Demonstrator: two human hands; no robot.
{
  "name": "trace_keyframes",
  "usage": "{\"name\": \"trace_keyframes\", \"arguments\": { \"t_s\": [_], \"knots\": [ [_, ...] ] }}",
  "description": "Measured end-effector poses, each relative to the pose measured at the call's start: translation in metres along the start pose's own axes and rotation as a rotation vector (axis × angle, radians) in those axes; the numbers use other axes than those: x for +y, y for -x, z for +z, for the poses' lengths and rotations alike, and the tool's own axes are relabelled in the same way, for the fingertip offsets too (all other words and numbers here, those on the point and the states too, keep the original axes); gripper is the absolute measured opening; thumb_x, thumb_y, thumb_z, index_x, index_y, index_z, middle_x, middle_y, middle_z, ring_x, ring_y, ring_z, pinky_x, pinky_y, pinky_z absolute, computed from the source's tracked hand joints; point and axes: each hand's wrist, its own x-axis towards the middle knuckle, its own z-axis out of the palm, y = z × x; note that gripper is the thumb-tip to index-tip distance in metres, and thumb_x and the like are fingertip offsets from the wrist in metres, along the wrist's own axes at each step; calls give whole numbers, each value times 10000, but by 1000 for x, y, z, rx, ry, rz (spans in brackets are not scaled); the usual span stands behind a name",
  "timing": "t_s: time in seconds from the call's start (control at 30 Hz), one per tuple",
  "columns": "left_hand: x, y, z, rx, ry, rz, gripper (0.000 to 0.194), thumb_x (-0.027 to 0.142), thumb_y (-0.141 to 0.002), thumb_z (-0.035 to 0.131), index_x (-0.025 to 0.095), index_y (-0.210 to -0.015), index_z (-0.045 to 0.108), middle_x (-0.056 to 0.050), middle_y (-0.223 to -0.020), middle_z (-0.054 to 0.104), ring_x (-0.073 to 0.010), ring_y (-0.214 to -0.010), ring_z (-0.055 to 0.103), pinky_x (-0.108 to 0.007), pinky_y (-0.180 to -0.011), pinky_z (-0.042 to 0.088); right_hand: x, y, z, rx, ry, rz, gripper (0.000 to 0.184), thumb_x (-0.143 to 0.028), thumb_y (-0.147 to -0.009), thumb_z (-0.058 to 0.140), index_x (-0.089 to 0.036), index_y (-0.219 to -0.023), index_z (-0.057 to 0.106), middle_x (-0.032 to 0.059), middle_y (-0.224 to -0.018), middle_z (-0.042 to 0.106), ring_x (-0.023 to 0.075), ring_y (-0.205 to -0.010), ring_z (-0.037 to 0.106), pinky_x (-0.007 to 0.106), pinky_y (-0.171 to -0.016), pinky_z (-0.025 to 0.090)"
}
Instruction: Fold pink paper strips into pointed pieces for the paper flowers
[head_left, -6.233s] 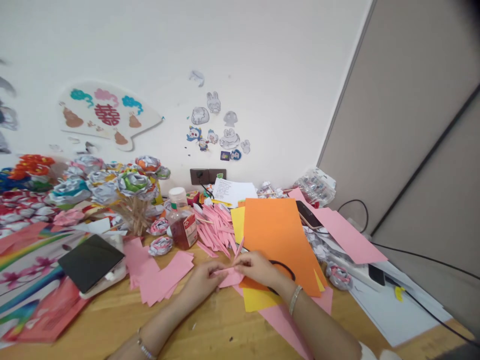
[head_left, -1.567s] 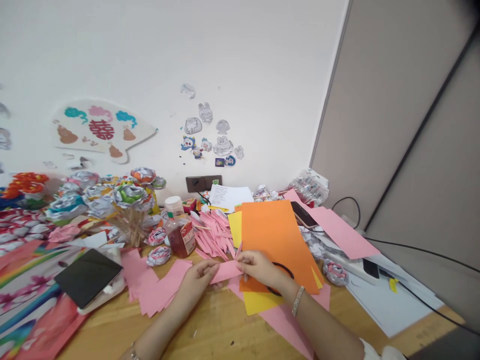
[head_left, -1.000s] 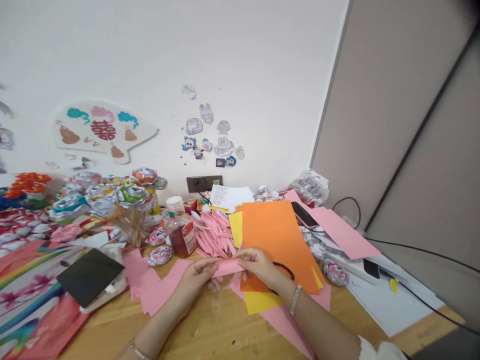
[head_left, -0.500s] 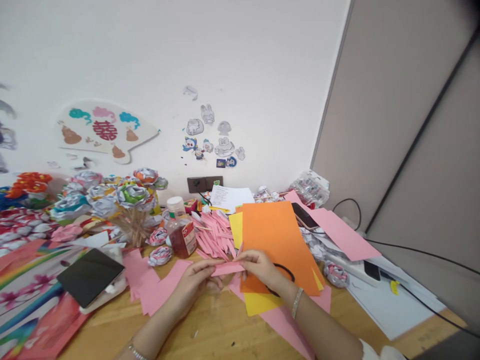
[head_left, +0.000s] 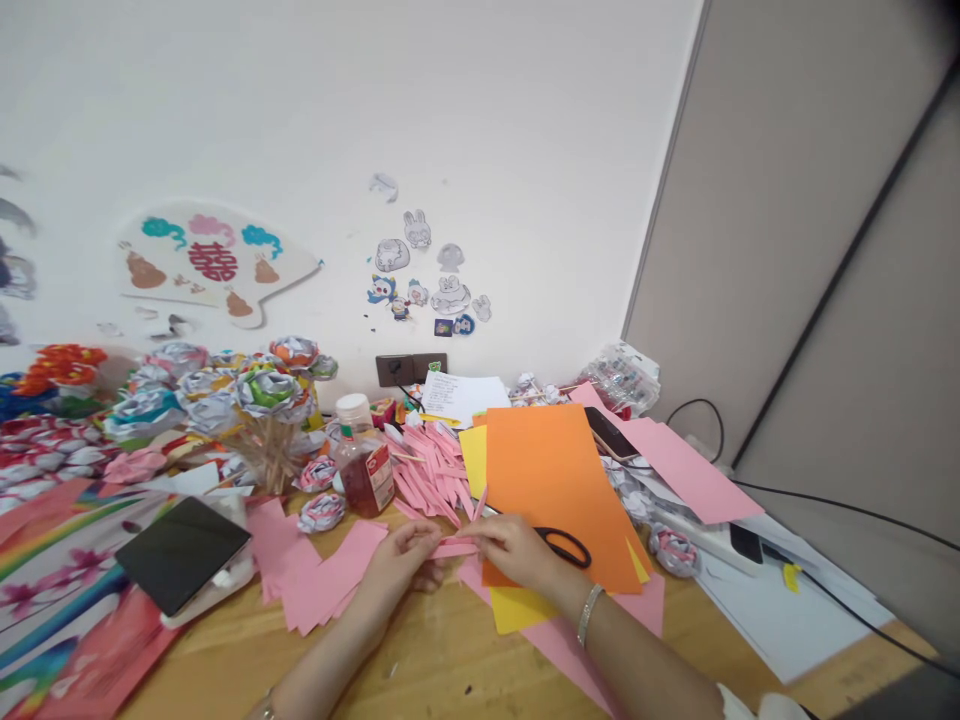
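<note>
Between both hands is a narrow folded strip of pink paper (head_left: 454,548), held level above the table. My left hand (head_left: 405,558) is closed on its left end, thumb and fingers pinching. My right hand (head_left: 514,548) pinches the right end, with its wrist over the orange paper. Black-handled scissors (head_left: 566,547) lie on the orange sheet (head_left: 547,470), partly behind my right hand. Just beyond the hands lies a heap of folded pink paper strips (head_left: 431,470). Cut pink paper pieces (head_left: 334,575) are spread left of my left hand.
A bottle of reddish liquid (head_left: 364,465) stands behind my left hand. Paper flowers on sticks (head_left: 266,410) and a dark tablet (head_left: 184,553) are at the left. A phone (head_left: 609,433), pink sheets (head_left: 690,468), white paper (head_left: 795,610) and black cables lie at the right.
The pink strip looks narrower now, folded over further. My right hand has shifted slightly down and left, uncovering more of the scissors' handle.
</note>
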Motion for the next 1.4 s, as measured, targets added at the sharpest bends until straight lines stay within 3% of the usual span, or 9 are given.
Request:
{"name": "trace_keyframes", "arguments": {
  "t_s": [0.13,0.27,0.67,1.07,1.27,1.4],
  "knots": [
    [0,-1,1,0,-51,63,228,359,-617,625,163,-698,543,55,-452,565,-108,-429,526,-196,-433,385,-5,0,0,18,-48,79,262,-260,-823,468,-207,-1041,604,41,-970,647,155,-855,584,239,-727,426],
    [3,3,6,-43,-111,138,203,342,-635,608,144,-655,569,54,-458,545,-89,-427,477,-184,-420,335,-6,-2,3,-36,-109,168,245,-362,-800,507,-180,-888,646,21,-792,641,142,-717,565,217,-612,404],
    [-1,2,5,-28,43,56,257,365,-596,669,155,-720,587,28,-506,616,-121,-486,554,-217,-484,411,-4,-4,0,-18,-337,218,221,-334,-777,541,-156,-827,663,24,-770,604,142,-727,530,225,-640,385],
    [4,3,3,9,-42,89,216,342,-596,656,154,-695,613,14,-555,651,-127,-523,590,-210,-516,448,7,-5,8,36,-415,249,235,-361,-753,566,-142,-782,645,0,-703,555,115,-651,505,211,-589,368],
    [4,5,6,-118,16,29,318,403,-610,655,151,-790,584,17,-513,638,-116,-441,577,-214,-462,454,14,-4,13,9,-419,288,278,-405,-756,551,-137,-776,621,-4,-664,545,110,-593,518,215,-562,387],
    [2,2,5,-117,-29,70,353,392,-576,693,150,-811,587,25,-498,642,-119,-434,576,-208,-453,444,15,-4,13,2,-449,301,290,-417,-751,556,-133,-778,607,-9,-646,541,108,-565,526,219,-548,400]
  ]
}}
